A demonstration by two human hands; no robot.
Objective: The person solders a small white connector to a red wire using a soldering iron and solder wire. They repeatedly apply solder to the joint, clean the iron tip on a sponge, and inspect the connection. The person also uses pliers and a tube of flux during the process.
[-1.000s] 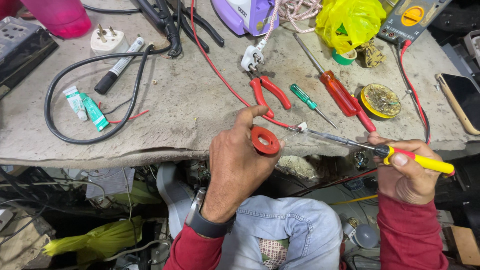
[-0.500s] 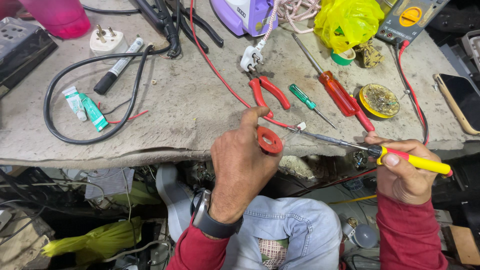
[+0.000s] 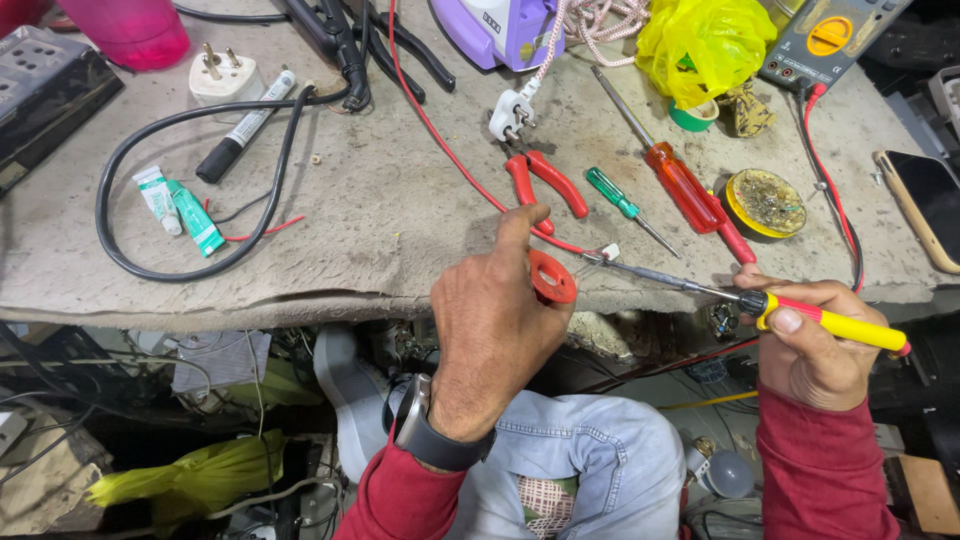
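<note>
My left hand [image 3: 490, 320] rests at the bench's front edge, holding a small red ring-shaped part [image 3: 552, 277] between thumb and fingers, index finger stretched up toward a red wire [image 3: 440, 140]. My right hand [image 3: 815, 345] grips the yellow handle of a soldering iron [image 3: 735, 295]. Its metal tip reaches left to a small white piece [image 3: 609, 252] on the red wire, just right of the red part. What exactly my left fingers pinch is partly hidden.
Red-handled pliers [image 3: 545, 180], a green screwdriver [image 3: 618, 203], a red screwdriver [image 3: 680, 180] and a round tin [image 3: 765, 203] lie behind the hands. A multimeter [image 3: 825, 40], phone [image 3: 925, 205], white plugs [image 3: 512, 115], black cable [image 3: 130, 250], marker [image 3: 240, 130] and tubes [image 3: 180, 210] sit farther off.
Both hands shifted slightly. The iron's tip slid a little left along the red wire toward the red part, and my left index finger stretched out.
</note>
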